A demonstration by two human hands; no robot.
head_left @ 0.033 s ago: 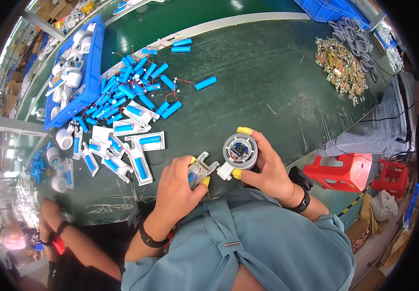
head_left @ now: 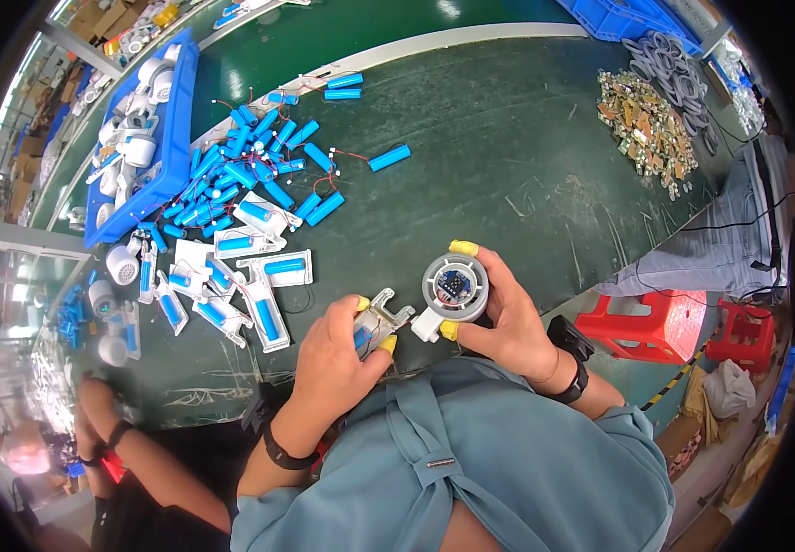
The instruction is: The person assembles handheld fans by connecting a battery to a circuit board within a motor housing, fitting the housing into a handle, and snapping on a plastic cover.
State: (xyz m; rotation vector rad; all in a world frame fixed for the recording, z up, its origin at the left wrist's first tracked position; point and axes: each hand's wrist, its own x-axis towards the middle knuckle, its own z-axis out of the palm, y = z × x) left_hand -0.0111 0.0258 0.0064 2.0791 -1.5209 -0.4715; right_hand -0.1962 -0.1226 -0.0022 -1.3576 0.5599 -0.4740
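Observation:
My right hand (head_left: 510,324) grips a round grey-and-white housing (head_left: 481,293) by its side, with yellow covers on thumb and fingertip. Inside its ring sits a small blue circuit board (head_left: 455,284), and a short white stem juts toward the lower left. Closed around a white plastic handle shell (head_left: 381,317) is my left hand (head_left: 336,354), its thumb and finger also covered in yellow. A bit of blue shows inside the shell, mostly hidden by the fingers. The shell's forked end is close to the stem; whether a wire joins them I cannot tell.
Left on the green table (head_left: 471,138) lie a heap of blue battery cells (head_left: 232,175) and several white shells with cells (head_left: 267,313). A blue crate (head_left: 181,120) holds white parts. Small circuit boards (head_left: 646,129) and grey rings (head_left: 669,74) are far right. Another person's arm (head_left: 163,465) is lower left.

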